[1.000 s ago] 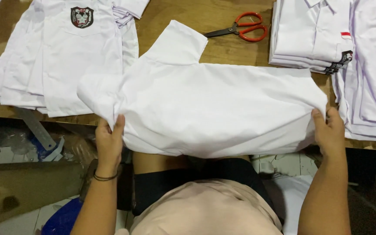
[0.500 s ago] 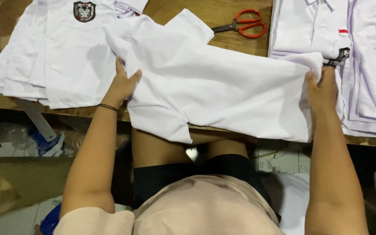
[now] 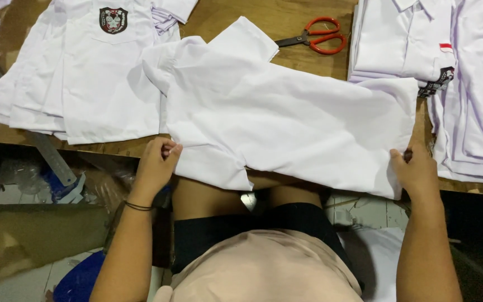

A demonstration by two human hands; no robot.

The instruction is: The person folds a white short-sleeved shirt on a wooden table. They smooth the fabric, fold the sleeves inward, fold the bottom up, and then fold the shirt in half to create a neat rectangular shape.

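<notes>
A white shirt (image 3: 286, 117) lies spread across the wooden table (image 3: 252, 17), its lower edge hanging over the near edge above my lap. My left hand (image 3: 155, 168) pinches the shirt's near left edge. My right hand (image 3: 415, 170) grips the shirt's near right corner. One sleeve points toward the far side of the table.
A stack of white shirts with a dark chest badge (image 3: 79, 72) lies at the left. More folded white shirts (image 3: 431, 50) are piled at the right. Red-handled scissors (image 3: 317, 39) rest at the far middle. A metal ruler (image 3: 51, 159) hangs below the left edge.
Both hands have drawn back toward me from the table top to the shirt's near edge. The shirt now lies flatter and wider across the table.
</notes>
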